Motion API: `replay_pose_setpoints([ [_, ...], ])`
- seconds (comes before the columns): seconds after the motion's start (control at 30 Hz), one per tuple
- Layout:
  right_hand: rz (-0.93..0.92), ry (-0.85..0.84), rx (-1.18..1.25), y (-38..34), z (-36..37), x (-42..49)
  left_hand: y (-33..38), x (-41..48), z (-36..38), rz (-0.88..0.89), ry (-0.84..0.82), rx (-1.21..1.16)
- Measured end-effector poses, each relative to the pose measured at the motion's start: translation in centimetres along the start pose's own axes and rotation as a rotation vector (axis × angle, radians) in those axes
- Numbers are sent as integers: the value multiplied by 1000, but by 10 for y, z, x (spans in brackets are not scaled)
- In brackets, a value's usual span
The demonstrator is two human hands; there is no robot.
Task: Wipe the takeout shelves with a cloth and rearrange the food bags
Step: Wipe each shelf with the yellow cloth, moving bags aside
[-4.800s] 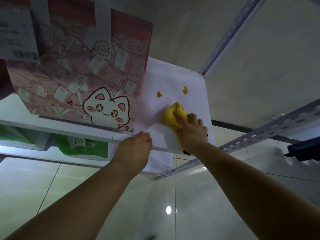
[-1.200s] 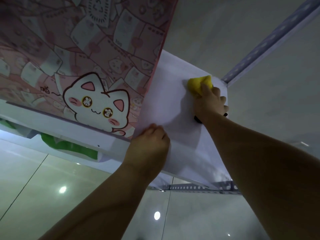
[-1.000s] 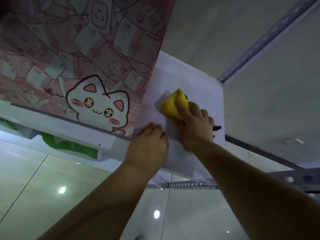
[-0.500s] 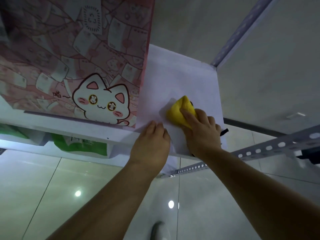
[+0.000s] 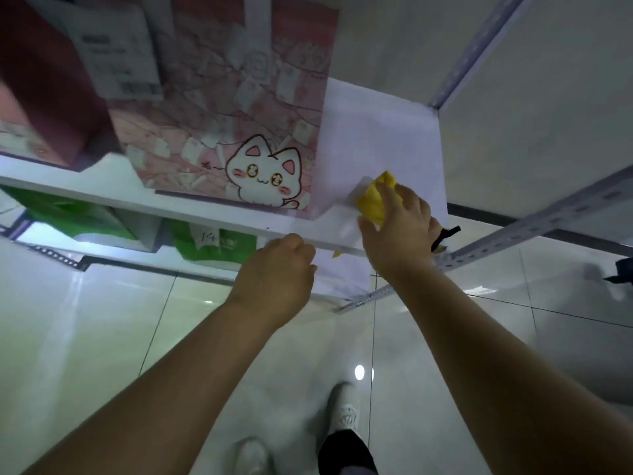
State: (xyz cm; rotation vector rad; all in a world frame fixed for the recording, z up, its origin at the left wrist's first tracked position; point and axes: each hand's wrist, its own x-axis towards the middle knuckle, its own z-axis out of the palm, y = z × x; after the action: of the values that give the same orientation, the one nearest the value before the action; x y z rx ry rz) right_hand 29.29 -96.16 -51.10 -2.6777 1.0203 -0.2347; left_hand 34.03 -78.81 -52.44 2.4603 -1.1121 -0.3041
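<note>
My right hand (image 5: 400, 231) presses a yellow cloth (image 5: 375, 197) onto the white shelf board (image 5: 380, 132), near its front edge. Just left of the cloth stands a pink food bag with a white cat print (image 5: 239, 132). My left hand (image 5: 277, 272) is curled into a loose fist at the shelf's front edge, below the pink bag, with nothing visible in it. A dark red bag with a white receipt (image 5: 44, 80) stands at the far left of the same shelf. Green bags (image 5: 212, 241) sit on the shelf below.
Perforated grey metal shelf rails (image 5: 534, 221) run to the right, and an upright post (image 5: 479, 46) rises at the back corner. Glossy floor tiles (image 5: 102, 320) lie below. My two shoes (image 5: 342, 409) show at the bottom. A dark object (image 5: 621, 272) sits at the right edge.
My right hand has pulled the yellow cloth from the back corner toward the front edge. The orange spots seen earlier no longer show on the board. My left hand slid just off the edge.
</note>
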Motion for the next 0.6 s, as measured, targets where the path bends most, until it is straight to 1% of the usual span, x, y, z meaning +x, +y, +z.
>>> replay_pose_setpoints([
  [0.1, -47, -56, 249, -23, -10, -19, -13, -22, -30, -85, 55, -66],
  [0.17, -64, -102, 342, -35, -14, -28, -24, -33, -48, -135, 76, -71],
  [0.27, -81, -154, 408, -49, -17, -33, -42, -43, -74, -206, 116, -81],
  [0.4, -91, -141, 403, -64, -21, -20, -66, -40, -102, -321, 182, -56],
  [0.5, -20, -157, 446, -74, -23, 0, -82, -25, -113, -398, 224, -75],
  [0.6, 29, -205, 468, -82, -22, 17, -95, -5, -120, -515, 245, -100],
])
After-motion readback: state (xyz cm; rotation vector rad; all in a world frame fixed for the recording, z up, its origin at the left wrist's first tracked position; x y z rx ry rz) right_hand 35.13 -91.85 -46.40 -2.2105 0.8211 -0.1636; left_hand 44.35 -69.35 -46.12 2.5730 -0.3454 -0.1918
